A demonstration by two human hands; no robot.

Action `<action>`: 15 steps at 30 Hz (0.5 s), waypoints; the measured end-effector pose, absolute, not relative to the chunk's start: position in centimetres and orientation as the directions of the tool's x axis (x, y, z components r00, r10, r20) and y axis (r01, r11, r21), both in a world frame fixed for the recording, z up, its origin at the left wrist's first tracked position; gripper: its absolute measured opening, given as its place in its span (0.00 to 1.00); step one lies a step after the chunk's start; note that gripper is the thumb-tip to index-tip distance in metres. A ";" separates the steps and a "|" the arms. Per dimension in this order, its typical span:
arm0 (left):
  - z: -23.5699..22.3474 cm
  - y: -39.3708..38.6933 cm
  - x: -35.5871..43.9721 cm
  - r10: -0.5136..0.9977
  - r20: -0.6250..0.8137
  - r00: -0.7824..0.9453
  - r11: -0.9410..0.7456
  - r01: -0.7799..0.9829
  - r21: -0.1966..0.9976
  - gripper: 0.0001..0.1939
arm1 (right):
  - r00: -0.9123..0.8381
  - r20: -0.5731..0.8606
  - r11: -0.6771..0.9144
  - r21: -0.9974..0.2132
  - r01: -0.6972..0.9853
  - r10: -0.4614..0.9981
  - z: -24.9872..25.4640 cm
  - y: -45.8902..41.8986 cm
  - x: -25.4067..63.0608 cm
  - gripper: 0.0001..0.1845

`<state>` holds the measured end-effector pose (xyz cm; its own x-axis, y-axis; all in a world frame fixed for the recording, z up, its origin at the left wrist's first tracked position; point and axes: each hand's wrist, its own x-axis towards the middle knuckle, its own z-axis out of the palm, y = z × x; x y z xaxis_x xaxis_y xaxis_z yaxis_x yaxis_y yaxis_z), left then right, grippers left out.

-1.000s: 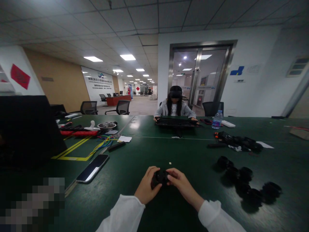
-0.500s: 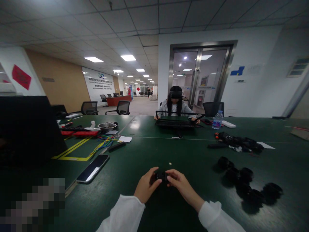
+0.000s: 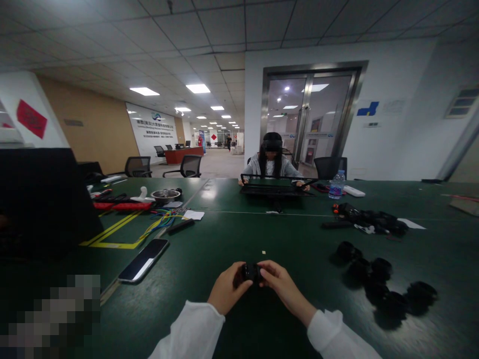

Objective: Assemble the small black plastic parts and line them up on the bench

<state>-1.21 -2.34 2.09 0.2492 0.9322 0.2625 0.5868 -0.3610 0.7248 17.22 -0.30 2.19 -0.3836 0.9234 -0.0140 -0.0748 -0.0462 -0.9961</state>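
Note:
Between my two hands is a small black part [image 3: 251, 272], roundish and dark; its exact kind is too dim to make out. My left hand [image 3: 229, 288] grips its left side, with the thumb along the near edge. On the other side, the thumb and fingers of my right hand [image 3: 277, 280] pinch its right end. Just beyond my fingers, a tiny pale square [image 3: 264, 252] lies on the green table [image 3: 224, 239]. To my right stands a loose group of several black cylindrical parts [image 3: 380, 270].
A phone [image 3: 144, 261] lies to the left, near coloured wires [image 3: 159, 225] and a metal bowl [image 3: 165, 195]. Across the table a person [image 3: 272, 159] holds a black frame [image 3: 277, 189]. A water bottle [image 3: 337, 184] and a dark pile of parts [image 3: 370, 219] are at the right.
The black part has turned slightly between my fingers, and my left fingers have shifted a little. Both hands stay in nearly the same place.

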 end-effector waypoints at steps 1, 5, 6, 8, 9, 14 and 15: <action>2.2 -2.3 -1.2 0.936 0.261 0.237 -0.352 0.596 0.722 0.17 | -0.384 -0.019 -0.047 -0.997 -0.063 0.923 2.5 -0.5 17.2 0.14; 2.1 -2.2 -1.2 0.936 0.287 0.204 -0.351 0.604 0.715 0.14 | -0.392 -0.032 -0.051 -0.998 -0.038 0.919 3.3 -0.8 17.1 0.13; 1.9 -2.1 -1.2 0.932 0.301 0.201 -0.360 0.591 0.722 0.14 | -0.394 -0.031 -0.050 -0.998 -0.039 0.918 3.3 -0.8 17.1 0.13; 1.7 -2.1 -1.2 0.924 0.328 0.198 -0.382 0.550 0.743 0.15 | -0.402 -0.021 -0.043 -0.998 -0.045 0.915 3.1 -0.7 17.2 0.13; 1.6 -2.1 -1.2 0.920 0.341 0.195 -0.391 0.529 0.753 0.16 | -0.405 -0.009 -0.033 -0.998 -0.053 0.914 2.9 -0.6 17.2 0.13; 1.7 -2.2 -1.2 0.903 0.378 0.204 -0.428 0.509 0.747 0.13 | -0.420 0.010 -0.015 -0.998 -0.056 0.907 2.5 -0.5 17.2 0.13; 1.8 -2.2 -1.2 0.900 0.381 0.211 -0.434 0.508 0.745 0.12 | -0.424 0.005 -0.018 -0.999 -0.050 0.905 2.6 -0.5 17.3 0.13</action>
<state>-1.17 -2.25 1.80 0.2105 0.9004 0.3807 0.5076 -0.4335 0.7446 17.28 -0.53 2.56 -0.4244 0.9055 0.0048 -0.0501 -0.0182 -0.9986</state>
